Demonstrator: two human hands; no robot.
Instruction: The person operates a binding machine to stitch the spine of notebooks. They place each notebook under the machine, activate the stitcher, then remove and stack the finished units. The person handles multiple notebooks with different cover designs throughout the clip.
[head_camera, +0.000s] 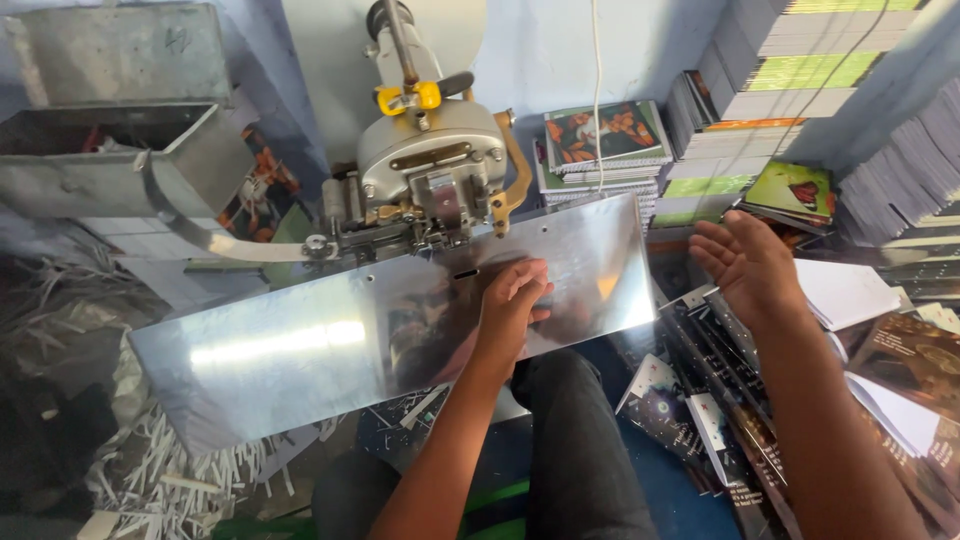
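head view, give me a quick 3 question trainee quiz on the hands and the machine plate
1. True or false: the left hand rests on the shiny metal plate.
2. Where is the right hand?
A. on the yellow lever
B. open in the air over the loose covers
C. in the grey metal bin
3. Fill the blank: the paper strips lie below the plate's ___ end.

Key:
1. True.
2. B: it hovers open, palm up, above the loose covers, holding nothing.
3. Left, as the picture shows it.
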